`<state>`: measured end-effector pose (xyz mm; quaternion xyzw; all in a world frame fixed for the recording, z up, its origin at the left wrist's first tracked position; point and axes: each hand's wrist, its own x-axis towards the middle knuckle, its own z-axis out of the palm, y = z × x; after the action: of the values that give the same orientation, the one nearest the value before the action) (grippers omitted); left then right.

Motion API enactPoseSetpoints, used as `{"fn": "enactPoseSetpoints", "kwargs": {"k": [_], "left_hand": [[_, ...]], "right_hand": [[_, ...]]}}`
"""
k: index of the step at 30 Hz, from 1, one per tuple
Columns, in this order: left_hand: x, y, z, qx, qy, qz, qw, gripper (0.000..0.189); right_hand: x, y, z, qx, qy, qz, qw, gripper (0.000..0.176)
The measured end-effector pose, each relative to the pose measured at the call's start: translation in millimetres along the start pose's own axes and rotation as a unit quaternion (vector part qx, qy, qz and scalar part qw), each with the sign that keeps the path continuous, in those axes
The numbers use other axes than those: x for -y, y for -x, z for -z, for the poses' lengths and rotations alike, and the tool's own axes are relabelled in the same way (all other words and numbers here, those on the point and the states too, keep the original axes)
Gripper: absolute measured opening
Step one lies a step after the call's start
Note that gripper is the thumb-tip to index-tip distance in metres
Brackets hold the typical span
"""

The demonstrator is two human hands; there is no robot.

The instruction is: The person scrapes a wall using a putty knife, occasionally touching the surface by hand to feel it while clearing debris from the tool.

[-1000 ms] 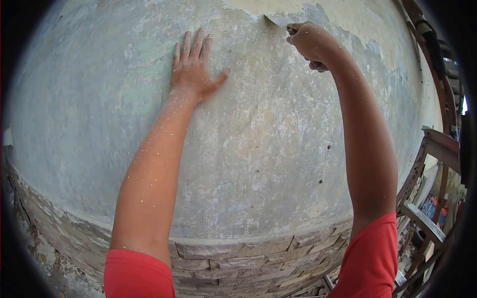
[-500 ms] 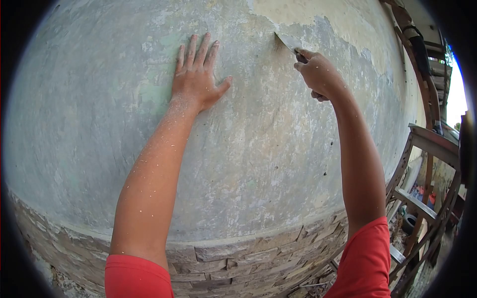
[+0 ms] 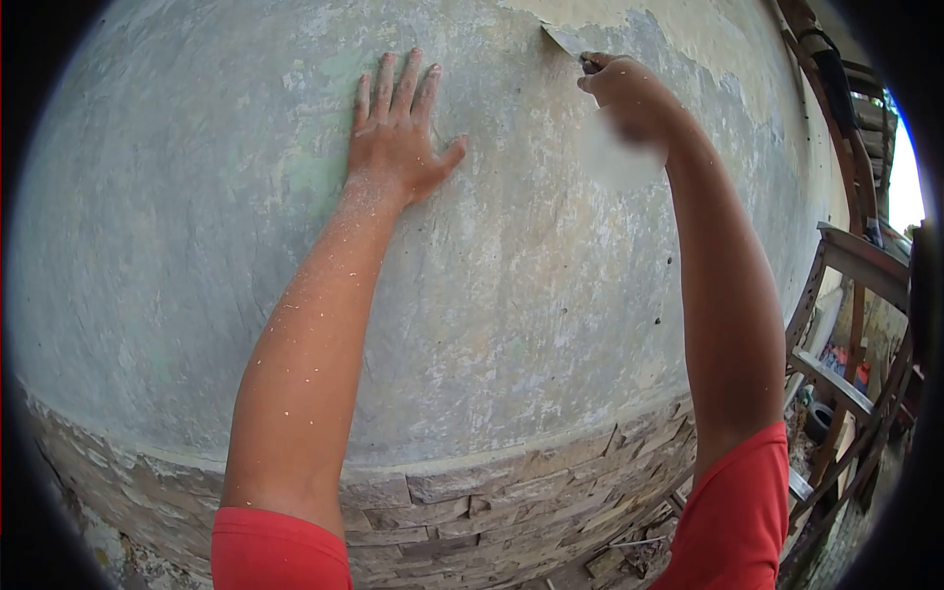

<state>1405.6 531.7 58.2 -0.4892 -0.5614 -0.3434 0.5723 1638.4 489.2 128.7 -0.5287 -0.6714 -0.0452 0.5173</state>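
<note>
One scraper (image 3: 564,41) sits in the right hand (image 3: 641,96), fingers closed round its handle, its long axis slanting up and left toward the ragged edge of cream coating (image 3: 730,49) on the wall (image 3: 492,295); the left hand (image 3: 391,146), fingers spread flat, lies farther from that edge

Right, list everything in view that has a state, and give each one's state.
Left hand: open, laid against the wall.
Right hand: closed, gripping a scraper.
Scraper: held up at the wall.
Wall: patchy, pale coating remaining at upper right.
Left forearm: speckled with flecks.
Ladder: standing, at right.
</note>
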Motion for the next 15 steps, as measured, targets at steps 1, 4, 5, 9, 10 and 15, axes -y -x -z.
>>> {"fn": "enactPoseSetpoints", "kwargs": {"k": [1, 4, 5, 9, 10, 15], "left_hand": [[2, -1, -3, -0.026, 0.0, -0.007, 1.0, 0.081], [2, -1, -8, -0.028, -0.025, -0.005, 0.999, 0.079], [1, 0, -9, -0.02, -0.025, -0.006, 0.999, 0.079], [-2, 0, -7, -0.017, -0.043, 0.005, 0.999, 0.078], [-2, 0, -6, -0.011, -0.054, 0.009, 0.998, 0.078], [-2, -1, -2, -0.014, -0.074, 0.014, 0.997, 0.075]], "right_hand": [[-4, 4, -1, 0.005, 0.005, 0.014, 1.0, 0.045], [-5, 1, 1, 0.002, 0.001, 0.044, 0.999, 0.046], [-8, -3, 1, -0.014, -0.015, 0.052, 0.998, 0.046], [-3, -9, -7, -0.013, 0.012, 0.027, 0.999, 0.045], [-2, -8, -7, -0.01, 0.027, 0.037, 0.999, 0.042], [20, -10, -5, 0.014, -0.011, 0.02, 1.0, 0.04]]}}
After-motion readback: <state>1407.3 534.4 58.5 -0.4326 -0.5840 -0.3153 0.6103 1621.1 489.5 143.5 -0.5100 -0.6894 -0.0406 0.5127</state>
